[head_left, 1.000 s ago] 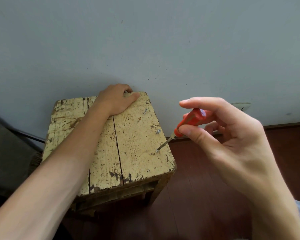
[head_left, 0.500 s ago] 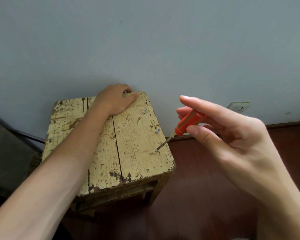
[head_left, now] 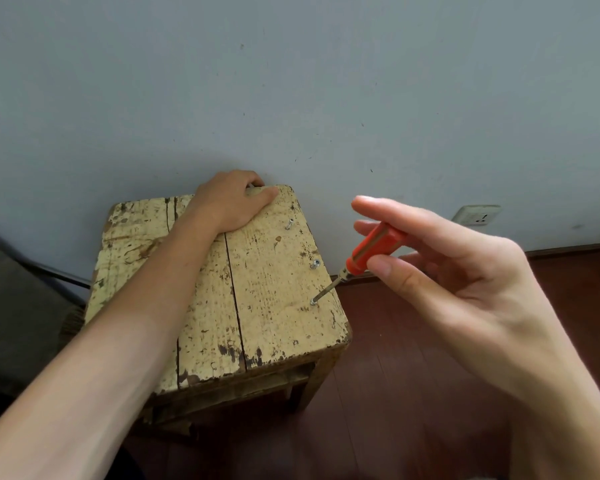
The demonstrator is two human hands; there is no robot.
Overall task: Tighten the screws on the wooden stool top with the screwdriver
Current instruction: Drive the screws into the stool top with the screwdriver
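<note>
Orange handle up: the screwdriver slants down to the stool top, its tip sitting on the nearest screw by the right-hand edge. The right hand pinches the handle between thumb and fingers, forefinger stretched straight above. The left hand clamps the far edge, knuckles curled over it against the wall, steadying the stool.

Progress, by my reading: early to middle. The middle screw and far screw both stand proud of the wood, so they look undone. How deep the nearest one sits, I cannot tell.

Around them are a wall socket and dark red floor. Nothing blocks the screw row, and the left forearm lies well clear.
</note>
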